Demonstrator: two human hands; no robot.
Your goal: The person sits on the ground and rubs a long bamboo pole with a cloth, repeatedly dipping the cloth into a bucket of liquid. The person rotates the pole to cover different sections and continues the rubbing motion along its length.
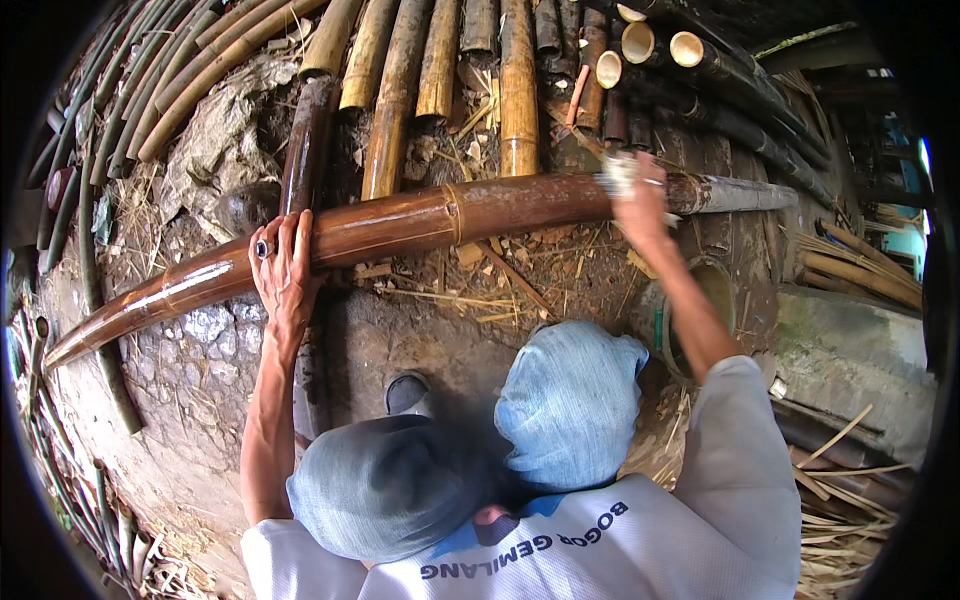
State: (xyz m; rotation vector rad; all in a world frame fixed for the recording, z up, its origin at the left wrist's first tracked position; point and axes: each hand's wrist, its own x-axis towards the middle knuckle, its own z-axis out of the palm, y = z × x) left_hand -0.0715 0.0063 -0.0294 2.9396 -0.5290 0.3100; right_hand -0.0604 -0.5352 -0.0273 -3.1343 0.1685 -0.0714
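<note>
A long, wet, brown bamboo pole [390,229] lies across in front of me, glossy along its left and middle. Its right end [745,194] is paler, with a dull greyish surface. My left hand [286,262], with a ring on one finger, grips the pole left of its middle, the fingers laid over the top. A pale, whitish wad [617,174] is in my right hand [642,200], which presses it against the pole right of the middle. Motion smears the wad, so whether it is cloth or fibre I cannot tell.
Several cut bamboo poles [400,100] lie beyond, pointing away. Darker poles with pale cut ends [687,49] are stacked at the far right. A bucket [712,290] stands by my right forearm, near a concrete ledge [850,350]. Thin bamboo lengths [130,90] lie far left.
</note>
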